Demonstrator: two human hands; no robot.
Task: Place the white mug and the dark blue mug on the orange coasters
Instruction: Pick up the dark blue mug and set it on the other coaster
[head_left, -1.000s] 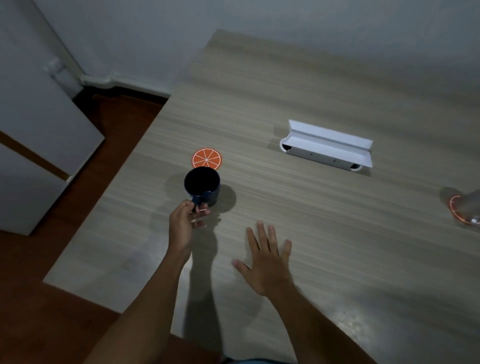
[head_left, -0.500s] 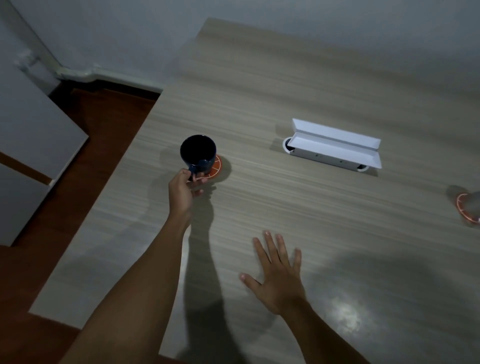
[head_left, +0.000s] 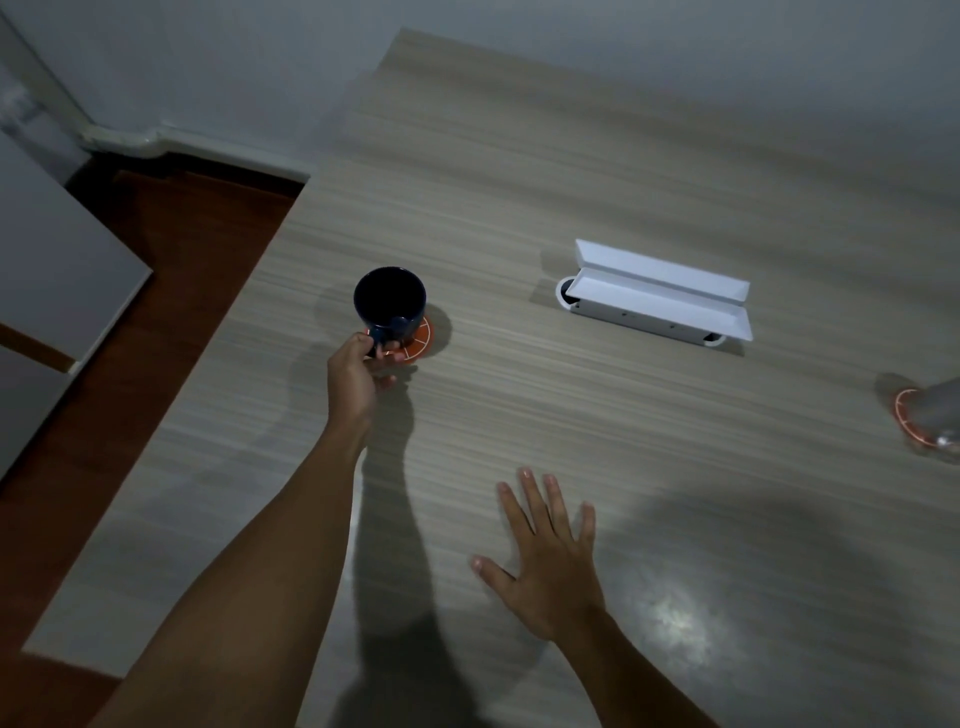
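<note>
Two hands are over the tabletop (head_left: 519, 208): the left hand (head_left: 356, 379) grips the handle of the blue mug (head_left: 389, 304), which stands upright on an orange coaster (head_left: 418, 340), and the right hand (head_left: 550, 564) lies flat with fingers spread. At the right edge, the white mug (head_left: 943, 410) is on a second coaster (head_left: 906, 421), blurred.

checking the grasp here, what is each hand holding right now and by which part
The left hand holds the dark blue mug by its handle, over the orange coaster. The right hand holds nothing, fingers spread open above the table.
</note>
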